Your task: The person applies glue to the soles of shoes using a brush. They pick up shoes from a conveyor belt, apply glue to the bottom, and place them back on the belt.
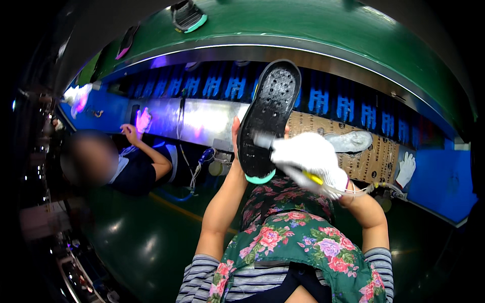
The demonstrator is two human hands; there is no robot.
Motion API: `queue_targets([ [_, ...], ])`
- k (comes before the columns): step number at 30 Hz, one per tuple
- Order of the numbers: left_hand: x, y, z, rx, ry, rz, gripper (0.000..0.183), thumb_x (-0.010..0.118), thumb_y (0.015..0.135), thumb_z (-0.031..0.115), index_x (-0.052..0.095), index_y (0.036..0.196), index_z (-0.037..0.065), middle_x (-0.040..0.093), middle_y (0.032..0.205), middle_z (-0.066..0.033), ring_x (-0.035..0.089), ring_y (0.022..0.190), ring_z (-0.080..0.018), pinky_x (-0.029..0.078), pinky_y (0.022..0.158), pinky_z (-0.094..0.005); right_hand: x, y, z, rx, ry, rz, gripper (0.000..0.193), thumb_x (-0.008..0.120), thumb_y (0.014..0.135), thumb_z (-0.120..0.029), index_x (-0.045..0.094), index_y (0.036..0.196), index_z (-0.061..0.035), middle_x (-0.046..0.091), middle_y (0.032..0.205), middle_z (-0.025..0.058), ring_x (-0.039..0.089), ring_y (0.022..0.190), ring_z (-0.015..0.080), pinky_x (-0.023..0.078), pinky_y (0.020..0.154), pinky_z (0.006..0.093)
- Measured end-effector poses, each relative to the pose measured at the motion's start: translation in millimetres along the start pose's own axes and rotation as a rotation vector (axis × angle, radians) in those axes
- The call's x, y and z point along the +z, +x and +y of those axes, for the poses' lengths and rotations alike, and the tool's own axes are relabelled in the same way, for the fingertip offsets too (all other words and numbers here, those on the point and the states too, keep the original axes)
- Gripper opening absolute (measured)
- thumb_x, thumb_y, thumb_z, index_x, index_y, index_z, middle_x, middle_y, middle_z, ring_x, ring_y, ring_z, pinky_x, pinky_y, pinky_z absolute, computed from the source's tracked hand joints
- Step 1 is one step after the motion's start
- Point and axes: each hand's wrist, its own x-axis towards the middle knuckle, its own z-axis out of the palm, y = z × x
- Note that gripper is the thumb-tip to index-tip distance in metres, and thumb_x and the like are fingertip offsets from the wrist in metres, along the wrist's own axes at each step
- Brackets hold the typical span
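Left grip: the bare left hand (236, 135) is closed around the edges of a black shoe sole (273, 103), partly hidden behind it.
Right grip: the white-gloved right hand (309, 156) is curled around a slim yellow tool (312, 178); its blurred tip, probably a brush, lies over the sole's lower half.
Sole: upright at the centre of the frame, slightly tilted, pitted near the top, with a mint-green edge at the lower end.
Cable: a pale cord (371, 189) runs from beside the gloved wrist toward the right.
Desk: right of centre, brown printed cardboard (380, 160) bears a pale grey sole-shaped piece (356, 142); a spare white glove (405, 169) lies farther right.
Rack: blue brackets (235, 88) form a row across the upper middle.
Green conveyor: a dark sneaker (189, 18) sits at the upper left.
Co-worker: a person (135, 171) in dark clothing is at the left.
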Motion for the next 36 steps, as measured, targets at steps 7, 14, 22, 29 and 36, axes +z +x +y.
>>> queue_targets([
  [7, 9.9, 28.0, 27.0, -0.075, -0.053, -0.143, 0.105, 0.049, 0.089, 0.078, 0.035, 0.152, -0.004, 0.051, 0.136, -0.0383, 0.061, 0.118, -0.0474, 0.053, 0.099, -0.0592, 6.1, -8.5, -21.0, 0.123, 0.247, -0.132, 0.032, 0.080, 0.077, -0.008, 0.076, 0.108, -0.0163, 0.076, 0.106, 0.0069, 0.072, 0.089, 0.0285, 0.056, 0.079, 0.0371],
  [14, 12.0, 43.9, 29.7, -0.120, -0.041, -0.142, 0.107, 0.056, 0.085, 0.080, 0.035, 0.155, 0.002, 0.052, 0.135, -0.0370, 0.060, 0.116, -0.0463, 0.052, 0.095, -0.0581, 5.6, -3.7, -19.5, 0.449, 0.403, 0.017, 0.016, 0.081, 0.081, -0.007, 0.079, 0.097, -0.0082, 0.078, 0.098, 0.0088, 0.074, 0.087, 0.0219, 0.057, 0.079, 0.0325],
  [22, 37.9, 50.7, 59.0, 0.022, 0.142, -0.198, 0.120, 0.061, 0.078, 0.084, 0.027, 0.157, 0.000, 0.047, 0.142, -0.0357, 0.061, 0.119, -0.0484, 0.054, 0.098, -0.0628, -23.1, -44.4, -9.2, 0.750, 1.017, 0.456, 0.015, 0.072, 0.081, -0.004, 0.071, 0.095, 0.0002, 0.073, 0.103, 0.0182, 0.071, 0.090, 0.0295, 0.059, 0.082, 0.0392],
  [29, 83.0, 138.9, 131.1, 0.000, 0.285, -0.552, 0.112, 0.056, 0.085, 0.080, 0.022, 0.158, 0.003, 0.041, 0.148, -0.0345, 0.065, 0.108, -0.0520, 0.062, 0.081, -0.0593, -4.4, -75.7, 4.7, 0.944, 1.034, 0.751, 0.027, 0.072, 0.085, -0.003, 0.071, 0.111, 0.0041, 0.072, 0.111, 0.0155, 0.070, 0.096, 0.0238, 0.058, 0.081, 0.0337],
  [36, 62.6, 183.3, 112.5, 0.318, -0.047, 0.059, 0.096, 0.050, 0.096, 0.070, 0.009, 0.161, 0.013, 0.008, 0.163, -0.0298, 0.016, 0.153, -0.0450, 0.026, 0.124, -0.0537, 34.6, -65.4, 6.1, 1.063, 1.057, 0.735, 0.025, 0.074, 0.085, 0.000, 0.074, 0.110, 0.0047, 0.076, 0.105, 0.0144, 0.072, 0.082, 0.0184, 0.058, 0.073, 0.0287],
])
